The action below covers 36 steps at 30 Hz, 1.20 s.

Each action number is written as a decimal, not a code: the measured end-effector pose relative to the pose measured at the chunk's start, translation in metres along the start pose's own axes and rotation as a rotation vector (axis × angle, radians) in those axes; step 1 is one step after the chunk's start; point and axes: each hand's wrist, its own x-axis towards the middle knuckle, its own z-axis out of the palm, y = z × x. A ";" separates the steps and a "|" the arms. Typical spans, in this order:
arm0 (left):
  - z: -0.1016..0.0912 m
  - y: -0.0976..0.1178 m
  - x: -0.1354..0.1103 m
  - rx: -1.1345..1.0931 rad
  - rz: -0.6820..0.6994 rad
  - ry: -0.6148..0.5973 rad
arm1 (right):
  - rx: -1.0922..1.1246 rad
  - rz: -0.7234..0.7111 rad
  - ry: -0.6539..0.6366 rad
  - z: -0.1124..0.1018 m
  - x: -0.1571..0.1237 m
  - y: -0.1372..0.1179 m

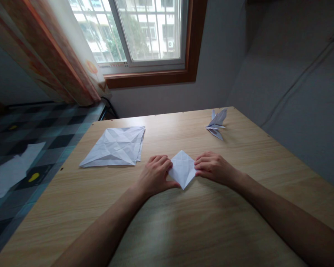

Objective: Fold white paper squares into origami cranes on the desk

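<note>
A small folded square of white paper point(182, 168) lies on the wooden table, turned so that one corner points toward me. Creases run across its face. My left hand point(156, 173) grips its left corner, the thumb stretched along the lower left edge. At the opposite corner, the fingers of my right hand point(210, 167) are closed on the paper's edge. The fingertips hide both side corners.
Creased white sheets point(114, 146) lie at the table's left. A folded paper figure point(217, 124) with wing-like flaps stands at the far right. Beyond the wooden table's point(167, 230) left edge, torn white paper point(11, 174) rests on a checked cloth point(80, 115). A window point(150, 33) is ahead.
</note>
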 end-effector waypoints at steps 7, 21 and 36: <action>-0.003 0.000 0.000 -0.019 0.018 0.015 | -0.168 -0.047 -0.011 0.000 0.000 -0.005; -0.001 0.007 -0.001 0.184 0.083 0.206 | -0.205 0.126 0.263 0.013 0.005 -0.018; 0.002 0.022 -0.004 0.336 0.214 0.260 | -0.161 0.028 0.045 0.036 0.019 -0.049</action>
